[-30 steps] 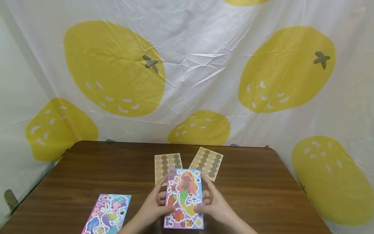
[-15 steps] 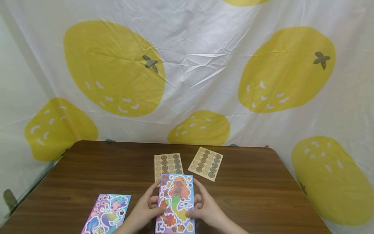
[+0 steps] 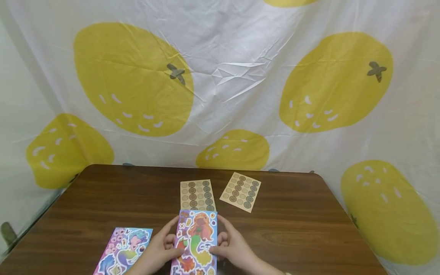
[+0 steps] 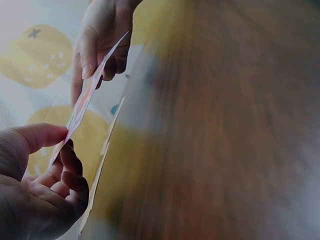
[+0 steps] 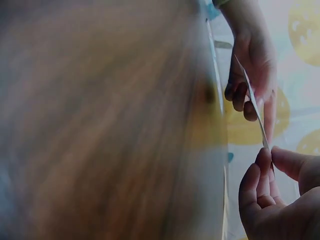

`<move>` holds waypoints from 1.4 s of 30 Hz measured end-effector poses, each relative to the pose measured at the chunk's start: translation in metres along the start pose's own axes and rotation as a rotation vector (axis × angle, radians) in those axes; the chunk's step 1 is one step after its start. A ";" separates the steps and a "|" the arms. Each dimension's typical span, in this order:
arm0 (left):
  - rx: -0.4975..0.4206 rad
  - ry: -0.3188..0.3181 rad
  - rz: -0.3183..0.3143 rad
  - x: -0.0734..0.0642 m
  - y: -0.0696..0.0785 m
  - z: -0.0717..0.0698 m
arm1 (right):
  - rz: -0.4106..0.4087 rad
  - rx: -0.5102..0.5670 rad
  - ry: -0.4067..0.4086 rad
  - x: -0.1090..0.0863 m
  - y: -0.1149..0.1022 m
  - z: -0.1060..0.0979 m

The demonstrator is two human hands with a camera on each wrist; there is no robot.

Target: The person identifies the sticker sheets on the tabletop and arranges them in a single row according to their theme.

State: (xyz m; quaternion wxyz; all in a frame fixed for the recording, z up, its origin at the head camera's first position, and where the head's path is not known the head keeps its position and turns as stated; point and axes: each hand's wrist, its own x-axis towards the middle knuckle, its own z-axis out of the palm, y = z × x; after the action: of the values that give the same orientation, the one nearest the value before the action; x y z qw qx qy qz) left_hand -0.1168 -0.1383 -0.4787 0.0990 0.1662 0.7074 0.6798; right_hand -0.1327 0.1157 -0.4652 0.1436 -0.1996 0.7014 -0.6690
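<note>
A sticker sheet (image 3: pixel 196 238) with an orange-haired mermaid is held up off the table between both hands. My left hand (image 3: pixel 159 244) pinches its left edge, thumb on the printed face and fingers curled behind. On the opposite edge my right hand (image 3: pixel 233 244) pinches it the same way. Both wrist views show the sheet (image 4: pixel 85 100) nearly edge-on, slightly tilted, with thumb and fingers on either side. To the left lies a second sticker sheet (image 3: pixel 118 248) with a blue-haired mermaid, partly hidden by the left forearm.
Two tan sheets with rows of round stickers lie farther back: the left tan sheet (image 3: pixel 197 194), its lower part behind the held sheet, and the right tan sheet (image 3: pixel 240 191), turned at an angle. The brown table (image 3: pixel 302 225) ends at a lemon-print curtain (image 3: pixel 237 84).
Both hands have carried the orange-haired mermaid sticker sheet left and toward the body. More of the right tan sheet shows now. The blue-haired sheet stays in place.
</note>
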 end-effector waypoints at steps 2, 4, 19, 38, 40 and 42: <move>0.019 0.008 -0.007 -0.003 -0.001 -0.003 | 0.009 -0.012 0.004 0.001 0.002 0.004; 0.028 0.015 -0.013 -0.005 -0.002 -0.005 | 0.015 -0.018 0.006 0.002 0.004 0.007; 0.231 0.069 -0.052 -0.019 0.004 -0.022 | 0.052 -0.054 0.025 0.009 0.009 0.030; 0.542 0.105 0.110 -0.033 -0.001 -0.042 | 0.079 -0.125 0.025 0.015 0.012 0.052; 0.571 0.088 0.137 -0.033 -0.002 -0.045 | 0.086 -0.136 0.020 0.015 0.012 0.053; 0.595 0.068 0.168 -0.033 -0.004 -0.048 | 0.092 -0.153 0.007 0.015 0.012 0.054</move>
State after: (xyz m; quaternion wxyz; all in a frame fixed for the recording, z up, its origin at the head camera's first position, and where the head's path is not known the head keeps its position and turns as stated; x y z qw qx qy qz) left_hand -0.1042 -0.1952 -0.4824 -0.0343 0.2231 0.8619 0.4540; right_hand -0.1215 0.0619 -0.4793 0.1561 -0.1754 0.7593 -0.6069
